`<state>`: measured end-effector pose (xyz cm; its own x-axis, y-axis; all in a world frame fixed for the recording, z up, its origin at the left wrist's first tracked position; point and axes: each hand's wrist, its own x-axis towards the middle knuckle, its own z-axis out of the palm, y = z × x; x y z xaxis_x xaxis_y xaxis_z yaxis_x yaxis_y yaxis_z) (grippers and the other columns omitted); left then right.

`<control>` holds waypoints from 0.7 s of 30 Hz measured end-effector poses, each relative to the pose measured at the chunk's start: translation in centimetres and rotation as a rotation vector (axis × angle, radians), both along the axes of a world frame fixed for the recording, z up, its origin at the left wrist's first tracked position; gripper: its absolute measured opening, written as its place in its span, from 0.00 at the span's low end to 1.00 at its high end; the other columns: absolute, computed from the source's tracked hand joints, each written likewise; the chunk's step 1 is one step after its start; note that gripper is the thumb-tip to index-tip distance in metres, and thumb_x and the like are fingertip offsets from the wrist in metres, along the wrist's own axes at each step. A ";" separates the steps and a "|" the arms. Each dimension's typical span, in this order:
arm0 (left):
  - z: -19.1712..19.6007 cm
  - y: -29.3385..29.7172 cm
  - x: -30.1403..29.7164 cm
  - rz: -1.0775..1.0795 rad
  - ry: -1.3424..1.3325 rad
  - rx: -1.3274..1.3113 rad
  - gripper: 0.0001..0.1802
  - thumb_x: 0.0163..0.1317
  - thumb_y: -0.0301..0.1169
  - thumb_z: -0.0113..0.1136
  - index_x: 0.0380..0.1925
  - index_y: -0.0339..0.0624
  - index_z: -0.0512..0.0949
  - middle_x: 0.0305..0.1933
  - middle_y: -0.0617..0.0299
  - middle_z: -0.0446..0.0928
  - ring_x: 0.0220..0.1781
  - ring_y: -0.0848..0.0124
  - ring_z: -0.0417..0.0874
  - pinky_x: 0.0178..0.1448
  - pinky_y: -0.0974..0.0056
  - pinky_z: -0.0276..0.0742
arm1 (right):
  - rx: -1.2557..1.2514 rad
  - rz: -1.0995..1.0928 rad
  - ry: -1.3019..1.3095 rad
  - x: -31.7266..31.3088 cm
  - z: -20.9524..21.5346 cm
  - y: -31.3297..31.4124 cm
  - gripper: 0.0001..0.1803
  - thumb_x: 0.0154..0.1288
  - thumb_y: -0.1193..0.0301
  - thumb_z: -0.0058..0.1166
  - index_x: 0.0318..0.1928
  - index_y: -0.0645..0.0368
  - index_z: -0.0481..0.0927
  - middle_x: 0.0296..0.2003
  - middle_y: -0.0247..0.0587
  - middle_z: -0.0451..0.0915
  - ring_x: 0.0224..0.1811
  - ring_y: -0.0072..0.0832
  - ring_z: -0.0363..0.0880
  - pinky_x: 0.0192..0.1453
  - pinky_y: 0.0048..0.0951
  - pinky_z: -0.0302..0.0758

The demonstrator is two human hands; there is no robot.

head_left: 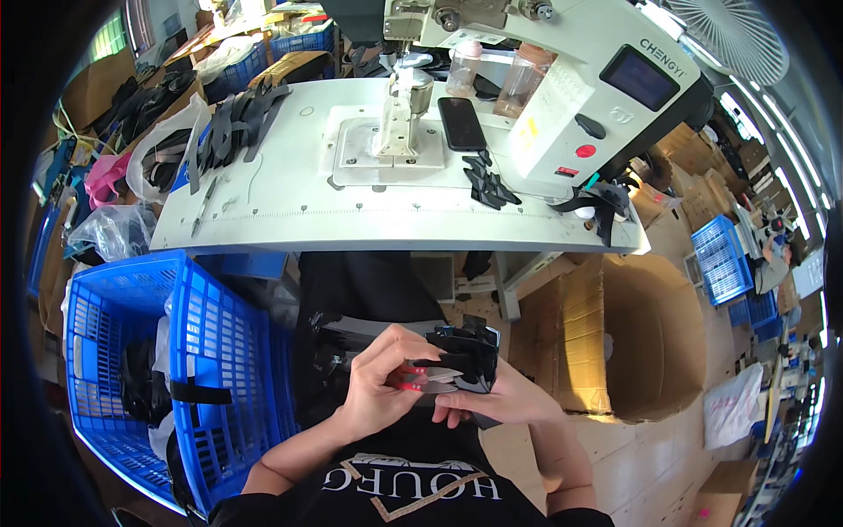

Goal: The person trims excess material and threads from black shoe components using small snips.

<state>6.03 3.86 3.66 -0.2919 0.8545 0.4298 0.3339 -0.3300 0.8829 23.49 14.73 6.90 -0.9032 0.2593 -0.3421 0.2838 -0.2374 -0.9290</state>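
My left hand (pixel 385 376) is closed around what look like small thread snips (pixel 442 377), with red at the grip and pale pointed blades. Their tips meet a bundle of black strap pieces (pixel 474 351). My right hand (pixel 502 397) grips that bundle from the right side, its thumb bent underneath. Both hands are close together over my lap, in front of the table edge. The bundle hides some of the right fingers. Black and grey straps (pixel 360 327) lie across my lap beyond the left hand.
A sewing machine (pixel 399 123) stands on the white table (pixel 290 211), with a phone (pixel 462 124), small black pieces (pixel 490 183) and dark straps (pixel 237 127). On the left is a blue plastic crate (pixel 219 351); an open cardboard box (pixel 606 342) sits on the right.
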 end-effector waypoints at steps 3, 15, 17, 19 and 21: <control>-1.3 -0.5 0.6 -0.020 -0.312 -0.157 0.23 0.46 0.08 0.62 0.42 0.40 0.85 0.38 0.61 0.78 0.37 0.73 0.81 0.35 0.69 0.77 | 0.019 -0.014 -0.040 0.1 -1.5 0.0 0.16 0.71 0.64 0.61 0.52 0.59 0.78 0.31 0.36 0.85 0.31 0.21 0.85 0.32 0.20 0.77; -3.8 -1.0 0.0 0.139 0.301 0.100 0.21 0.43 0.09 0.66 0.37 0.41 0.84 0.32 0.63 0.76 0.29 0.76 0.79 0.31 0.71 0.75 | -0.189 -0.341 -0.010 0.2 -3.7 0.4 0.20 0.77 0.63 0.51 0.59 0.65 0.73 0.46 0.47 0.84 0.44 0.33 0.86 0.48 0.35 0.83; -3.9 -1.7 0.7 0.094 -0.062 -0.035 0.15 0.49 0.11 0.66 0.35 0.39 0.81 0.32 0.65 0.76 0.31 0.80 0.78 0.33 0.73 0.74 | -0.115 -0.353 0.016 0.2 -5.3 0.8 0.19 0.77 0.65 0.51 0.58 0.66 0.74 0.46 0.48 0.85 0.44 0.34 0.86 0.49 0.36 0.83; -4.6 -2.8 1.0 0.066 -0.599 -0.257 0.08 0.64 0.17 0.64 0.30 0.37 0.74 0.32 0.70 0.76 0.34 0.88 0.75 0.36 0.78 0.70 | -0.160 -0.396 0.100 0.0 -5.8 1.5 0.16 0.76 0.68 0.52 0.54 0.68 0.76 0.43 0.52 0.85 0.44 0.36 0.86 0.49 0.36 0.83; -5.1 -4.2 0.2 0.182 -0.629 -0.356 0.09 0.65 0.19 0.64 0.28 0.37 0.74 0.29 0.71 0.75 0.30 0.88 0.72 0.33 0.79 0.67 | -0.148 -0.417 0.037 0.9 -5.4 2.7 0.16 0.76 0.67 0.52 0.53 0.70 0.77 0.42 0.52 0.85 0.43 0.35 0.86 0.48 0.35 0.83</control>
<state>6.27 -0.36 -1.46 -0.5415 0.8256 -0.1589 -0.2477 0.0239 0.9685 24.42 17.42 1.55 -0.7442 0.5543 -0.3727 0.1032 -0.4559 -0.8840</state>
